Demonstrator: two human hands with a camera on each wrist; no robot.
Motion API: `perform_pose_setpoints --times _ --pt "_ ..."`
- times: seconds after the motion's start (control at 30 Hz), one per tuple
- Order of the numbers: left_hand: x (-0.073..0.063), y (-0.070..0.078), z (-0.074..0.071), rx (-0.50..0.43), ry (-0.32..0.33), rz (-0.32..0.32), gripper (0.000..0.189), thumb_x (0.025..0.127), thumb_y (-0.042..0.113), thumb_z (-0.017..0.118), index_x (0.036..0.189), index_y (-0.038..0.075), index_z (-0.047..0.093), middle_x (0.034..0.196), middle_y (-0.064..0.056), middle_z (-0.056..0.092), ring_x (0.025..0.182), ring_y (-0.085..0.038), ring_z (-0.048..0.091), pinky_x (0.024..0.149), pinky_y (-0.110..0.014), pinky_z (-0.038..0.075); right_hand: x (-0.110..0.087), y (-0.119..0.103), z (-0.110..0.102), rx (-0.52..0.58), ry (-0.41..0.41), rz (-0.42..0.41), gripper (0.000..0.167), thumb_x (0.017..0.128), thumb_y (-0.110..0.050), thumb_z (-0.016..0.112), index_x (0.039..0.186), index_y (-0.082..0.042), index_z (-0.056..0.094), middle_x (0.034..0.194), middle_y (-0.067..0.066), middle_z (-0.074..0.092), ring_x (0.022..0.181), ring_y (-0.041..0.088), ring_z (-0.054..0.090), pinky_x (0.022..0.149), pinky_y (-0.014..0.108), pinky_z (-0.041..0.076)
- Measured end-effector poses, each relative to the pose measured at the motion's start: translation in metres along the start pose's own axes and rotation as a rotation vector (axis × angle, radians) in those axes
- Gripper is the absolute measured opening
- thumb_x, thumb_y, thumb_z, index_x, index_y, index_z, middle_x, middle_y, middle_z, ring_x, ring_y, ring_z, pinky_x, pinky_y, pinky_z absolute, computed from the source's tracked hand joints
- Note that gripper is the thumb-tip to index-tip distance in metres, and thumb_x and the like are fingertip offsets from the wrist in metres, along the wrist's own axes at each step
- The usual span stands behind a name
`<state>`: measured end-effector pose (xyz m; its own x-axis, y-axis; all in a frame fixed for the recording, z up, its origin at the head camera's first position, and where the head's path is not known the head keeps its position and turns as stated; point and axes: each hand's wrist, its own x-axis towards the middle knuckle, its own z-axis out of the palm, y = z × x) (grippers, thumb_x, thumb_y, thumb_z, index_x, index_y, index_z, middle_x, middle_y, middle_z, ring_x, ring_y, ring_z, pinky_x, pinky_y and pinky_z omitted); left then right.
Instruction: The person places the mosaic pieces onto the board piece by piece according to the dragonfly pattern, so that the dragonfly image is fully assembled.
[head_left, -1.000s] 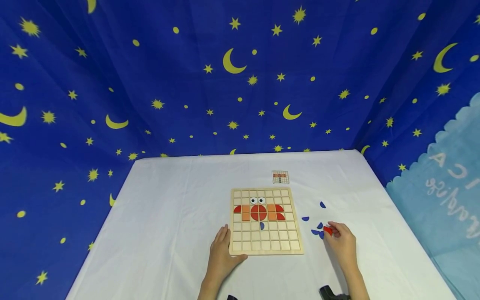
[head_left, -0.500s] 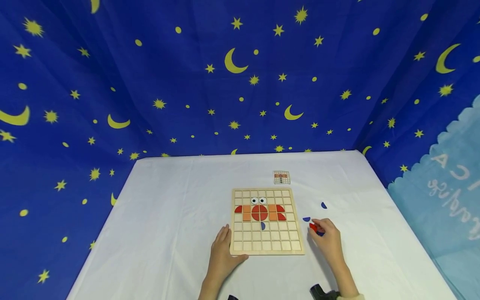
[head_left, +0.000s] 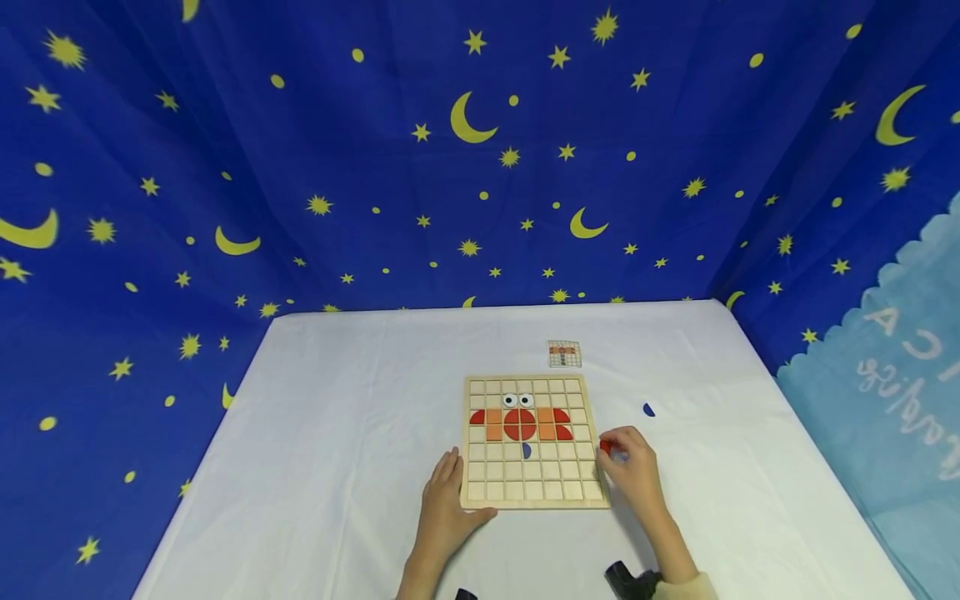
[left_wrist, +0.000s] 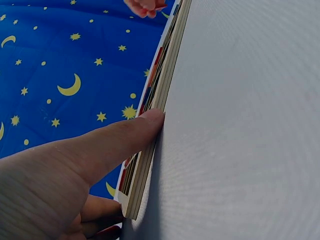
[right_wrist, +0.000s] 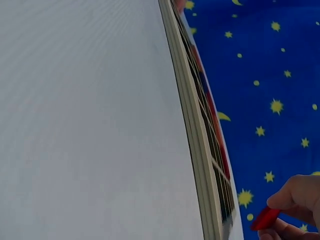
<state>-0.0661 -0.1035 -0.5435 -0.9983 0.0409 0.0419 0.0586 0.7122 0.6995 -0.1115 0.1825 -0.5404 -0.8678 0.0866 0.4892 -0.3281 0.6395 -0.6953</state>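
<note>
A wooden grid board (head_left: pixel 536 492) lies on the white table. My left hand (head_left: pixel 442 508) rests at its near left corner, fingers along the left side and thumb against the near edge. In the left wrist view, the straight thumb (left_wrist: pixel 122 135) touches the board's rim. Just beyond the board's right edge, my right hand (head_left: pixel 633 471) pinches a small red piece (right_wrist: pixel 266 218) between thumb and fingers. On the board are a red circle made of quarter pieces (head_left: pixel 520 425), orange squares (head_left: pixel 493 425), two eye pieces (head_left: pixel 518 401) and a blue half-circle (head_left: pixel 527 451).
A small pattern card (head_left: pixel 563 353) lies behind the board. One loose blue half-circle (head_left: pixel 648 410) is on the table at the right; a bit of blue shows by the right hand, which hides what lies beneath. Blue starry cloth (head_left: pixel 480 167) hangs behind the table.
My right hand has moved left to the board's edge with the red piece, covering the spot where a loose blue piece lay. The left hand has stayed in place.
</note>
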Motion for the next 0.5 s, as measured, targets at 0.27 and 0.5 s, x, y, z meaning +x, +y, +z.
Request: perform_pose_setpoints --times 0.27,0.5 --pt "0.001 0.001 0.001 -0.017 -0.004 -0.017 0.098 0.058 0.027 0.089 0.136 -0.011 0.043 0.146 -0.026 0.040 0.138 -0.041 0.033 0.108 -0.062 0.030 0.004 -0.012 0.018 0.078 -0.087 0.043 0.021 0.069 0.011 0.069 0.088 0.002 0.068 0.086 0.008 0.068 0.075 0.012 0.063 0.070 0.014 0.052" --pt "0.002 0.001 0.001 -0.025 -0.012 -0.028 0.099 0.058 0.027 0.089 0.138 -0.009 0.042 0.147 -0.026 0.039 0.139 -0.041 0.032 0.108 -0.062 0.029 0.007 -0.018 0.028 0.115 -0.133 0.045 0.025 0.070 0.013 0.069 0.093 0.003 0.069 0.091 0.009 0.069 0.080 0.022 0.065 0.072 0.020 0.055"
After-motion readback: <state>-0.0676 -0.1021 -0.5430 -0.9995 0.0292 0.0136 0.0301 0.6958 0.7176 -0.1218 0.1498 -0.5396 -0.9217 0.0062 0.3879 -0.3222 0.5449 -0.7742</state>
